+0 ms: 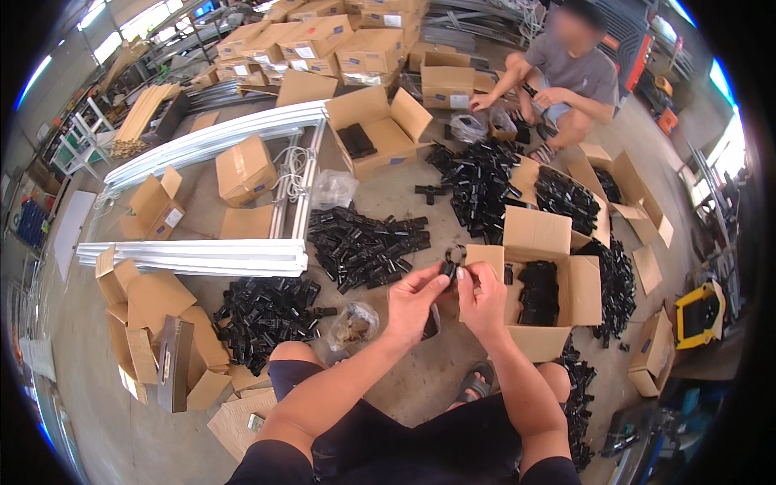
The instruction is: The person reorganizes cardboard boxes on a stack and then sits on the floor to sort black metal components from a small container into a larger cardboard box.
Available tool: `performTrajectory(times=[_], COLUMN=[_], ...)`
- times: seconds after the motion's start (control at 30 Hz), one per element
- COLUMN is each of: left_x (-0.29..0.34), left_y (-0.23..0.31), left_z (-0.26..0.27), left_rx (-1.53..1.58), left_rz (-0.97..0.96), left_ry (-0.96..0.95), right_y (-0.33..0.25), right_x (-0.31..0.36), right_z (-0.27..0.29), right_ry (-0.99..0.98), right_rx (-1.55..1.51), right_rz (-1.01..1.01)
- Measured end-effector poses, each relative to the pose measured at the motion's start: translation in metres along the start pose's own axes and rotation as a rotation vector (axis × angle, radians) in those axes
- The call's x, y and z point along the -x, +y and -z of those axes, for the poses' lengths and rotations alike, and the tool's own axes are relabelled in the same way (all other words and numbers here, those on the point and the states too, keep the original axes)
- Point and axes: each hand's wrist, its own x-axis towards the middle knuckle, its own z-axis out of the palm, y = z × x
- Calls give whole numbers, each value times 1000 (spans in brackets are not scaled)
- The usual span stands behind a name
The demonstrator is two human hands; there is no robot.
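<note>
Black part [448,269]: sat raised between the hands; probably light, stiff, smooth, hardly fragile.
Best hold: likely the body below its ringed end.
Hands: left hand [415,297] pinched the body; right hand [483,301] pinched its side.
Floor [436,364]: looked hard, strewn with black heaps [368,246].
Workshop: cluttered, cartons [315,39] stacked beyond.

You hold a black piece [449,267]. Your open carton [540,343] is brown, its contents [539,293] black. Left of that carton: black pile [368,246], white rails [202,255]; right: yellow-and-black object [700,315].
</note>
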Motion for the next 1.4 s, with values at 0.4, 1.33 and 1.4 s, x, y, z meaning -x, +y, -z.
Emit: performTrajectory(times=[0.4,1.33,1.4], left_x=[-5,-5,-7], left_y=[-7,-7,-8], left_z=[8,9,10], left_rx=[64,47,32], left_rz=[43,42,31], left_ry=[5,-14,-18], right_y=[-4,0,-2], right_x=[-7,-5,-5], right_z=[3,6,3], right_ry=[-114,-88,-102], right_rx=[155,160,122], right_rz=[75,109,100])
